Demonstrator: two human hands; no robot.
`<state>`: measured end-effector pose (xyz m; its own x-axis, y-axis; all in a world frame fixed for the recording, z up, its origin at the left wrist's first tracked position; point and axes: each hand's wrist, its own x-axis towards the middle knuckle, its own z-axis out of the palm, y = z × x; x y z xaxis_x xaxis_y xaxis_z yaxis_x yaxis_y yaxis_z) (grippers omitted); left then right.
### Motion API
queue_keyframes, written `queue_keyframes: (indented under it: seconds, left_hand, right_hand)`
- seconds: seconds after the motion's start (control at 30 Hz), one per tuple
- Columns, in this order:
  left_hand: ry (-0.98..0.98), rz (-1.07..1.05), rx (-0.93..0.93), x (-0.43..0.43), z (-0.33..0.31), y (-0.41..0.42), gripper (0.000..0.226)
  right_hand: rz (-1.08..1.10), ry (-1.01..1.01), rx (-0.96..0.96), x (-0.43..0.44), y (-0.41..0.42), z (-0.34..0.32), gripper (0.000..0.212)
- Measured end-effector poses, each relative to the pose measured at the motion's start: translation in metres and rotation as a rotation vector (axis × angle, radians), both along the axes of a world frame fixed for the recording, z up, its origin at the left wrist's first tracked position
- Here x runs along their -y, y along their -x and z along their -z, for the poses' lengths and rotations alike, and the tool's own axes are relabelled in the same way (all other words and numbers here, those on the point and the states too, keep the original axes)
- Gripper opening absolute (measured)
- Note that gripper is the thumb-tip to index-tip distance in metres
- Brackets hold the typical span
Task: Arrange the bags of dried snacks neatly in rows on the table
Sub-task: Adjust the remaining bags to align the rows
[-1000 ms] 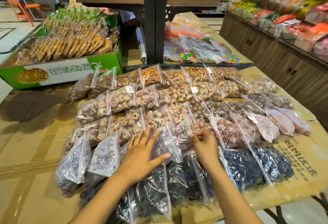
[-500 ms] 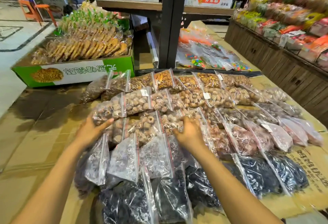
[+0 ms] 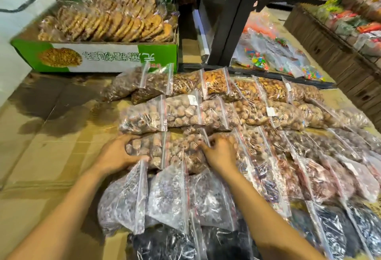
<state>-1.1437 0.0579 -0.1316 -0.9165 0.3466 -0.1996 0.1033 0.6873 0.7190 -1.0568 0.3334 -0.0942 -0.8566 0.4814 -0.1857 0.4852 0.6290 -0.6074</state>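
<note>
We count two hands on one clear bag of brown dried snacks (image 3: pixel 175 150) at the left end of the third row on the cardboard-covered table (image 3: pixel 41 156): our left hand (image 3: pixel 117 156) cups its left end with spread fingers, and our right hand (image 3: pixel 221 152) pinches its right side. Five overlapping rows of bags run rightward, too crowded to count singly, behind them one green box of biscuits (image 3: pixel 107 53), then one dark post (image 3: pixel 231 18)

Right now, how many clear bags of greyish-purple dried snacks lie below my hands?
3 side by side: the leftmost bag below the left hand, the middle bag, the rightmost bag against the right forearm; more may hide beneath it.
</note>
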Motion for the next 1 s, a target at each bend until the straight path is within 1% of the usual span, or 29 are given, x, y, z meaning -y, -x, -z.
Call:
queue_keyframes:
  seconds: [0.07, 0.13, 0.17, 0.23, 0.27, 0.3, 0.37, 0.4, 0.47, 0.5, 0.53, 0.57, 0.6, 0.63, 0.7, 0.77, 0.83, 0.9, 0.93, 1.0]
  left_hand:
    - [-0.093, -0.092, 0.057, -0.004, 0.001, 0.002, 0.088]
    - [-0.168, -0.155, 0.082, -0.006, 0.003, 0.002, 0.086]
    - [-0.196, -0.173, 0.086, -0.007, 0.003, 0.001, 0.079]
    - [-0.244, -0.203, 0.068, -0.01, -0.001, -0.002, 0.06]
    - [-0.265, -0.202, 0.052, -0.011, -0.004, -0.003, 0.051]
    - [-0.276, -0.198, 0.042, -0.012, -0.007, -0.005, 0.044]
    - [-0.311, -0.21, 0.053, -0.014, -0.007, -0.008, 0.037]
    - [-0.359, -0.228, 0.064, -0.015, -0.006, -0.009, 0.039]
    - [-0.479, -0.245, 0.043, -0.019, -0.005, -0.01, 0.051]
    - [-0.51, -0.207, 0.015, -0.022, -0.004, -0.009, 0.055]
    - [-0.511, -0.139, 0.005, -0.025, -0.003, -0.008, 0.056]
    - [-0.488, -0.056, 0.023, -0.028, -0.003, -0.008, 0.055]
    - [-0.435, 0.028, 0.061, -0.03, -0.002, -0.007, 0.054]
    - [-0.371, 0.109, 0.101, -0.03, 0.0, -0.005, 0.053]
    - [-0.251, 0.225, 0.139, -0.025, 0.002, -0.001, 0.053]
    - [-0.17, 0.301, 0.122, -0.018, 0.005, 0.003, 0.058]
    - [-0.193, 0.305, 0.132, -0.018, 0.007, 0.002, 0.058]
    - [-0.237, 0.263, 0.119, -0.022, 0.009, -0.005, 0.054]
    - [-0.234, 0.238, 0.097, -0.024, 0.011, -0.008, 0.052]
    - [-0.233, 0.222, 0.073, -0.027, 0.011, -0.01, 0.05]
  right_hand:
    - [0.015, 0.024, -0.047, 0.001, -0.001, 0.003, 0.029]
    - [0.043, 0.076, -0.095, 0.001, -0.002, 0.003, 0.029]
    - [0.054, 0.117, -0.108, 0.0, -0.002, 0.002, 0.032]
    - [0.055, 0.193, -0.117, -0.004, -0.003, 0.008, 0.051]
    - [0.049, 0.197, -0.125, -0.005, -0.002, 0.009, 0.06]
    - [0.047, 0.204, -0.131, -0.005, -0.002, 0.009, 0.063]
    - [0.058, 0.188, -0.138, -0.003, -0.003, 0.006, 0.052]
    - [0.064, 0.198, -0.143, -0.003, -0.002, 0.007, 0.048]
    - [0.065, 0.23, -0.14, -0.002, -0.003, 0.003, 0.052]
    - [0.069, 0.243, -0.131, -0.002, -0.004, 0.001, 0.054]
    - [0.067, 0.257, -0.14, -0.001, -0.004, -0.001, 0.05]
    - [0.067, 0.267, -0.144, 0.0, -0.004, -0.004, 0.04]
    - [0.072, 0.278, -0.141, -0.001, -0.004, -0.003, 0.029]
    - [0.073, 0.296, -0.142, -0.002, -0.004, -0.002, 0.024]
    - [0.066, 0.333, -0.144, -0.003, -0.003, -0.005, 0.02]
    - [0.036, 0.41, -0.183, 0.0, -0.004, -0.01, 0.019]
    - [-0.012, 0.413, -0.249, 0.005, -0.003, -0.021, 0.018]
    - [-0.033, 0.341, -0.309, 0.004, 0.0, -0.027, 0.018]
    - [-0.041, 0.271, -0.306, 0.001, 0.003, -0.029, 0.019]
    - [-0.078, 0.049, -0.2, -0.007, 0.005, -0.027, 0.021]
